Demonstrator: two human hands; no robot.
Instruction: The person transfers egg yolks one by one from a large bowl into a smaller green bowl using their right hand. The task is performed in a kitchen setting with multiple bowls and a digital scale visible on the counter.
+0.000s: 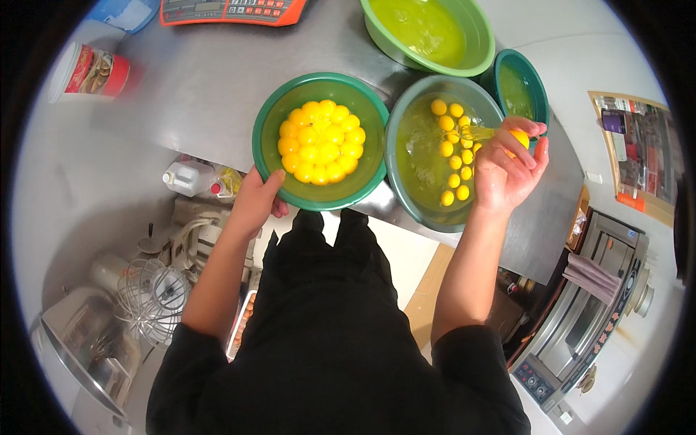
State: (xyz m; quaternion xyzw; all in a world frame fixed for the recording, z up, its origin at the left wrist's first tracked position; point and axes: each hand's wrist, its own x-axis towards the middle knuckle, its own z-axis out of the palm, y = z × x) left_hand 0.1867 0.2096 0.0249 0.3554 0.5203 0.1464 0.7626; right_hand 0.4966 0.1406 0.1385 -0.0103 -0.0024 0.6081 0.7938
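My left hand [260, 197] grips the near left rim of a dark green bowl [319, 204], its thumb over the edge. Egg yolks [321, 142] are heaped in the middle of that bowl. To its right stands a grey-green basin [401, 179] of egg white with several loose yolks [454, 162] floating in it. Above the basin's right side my right hand [508, 166] is raised, palm up, with an egg yolk [520, 138] held in its curled fingers. A string of egg white [477, 133] stretches from the hand toward the basin.
Behind the basin are a light green basin [481, 41] and a small teal bowl [535, 87], both holding egg white. An orange scale [234, 12] and a red paper tub [98, 72] sit on the steel table [201, 109]. A wire whisk [149, 299] is lower left; an oven [582, 310] is right.
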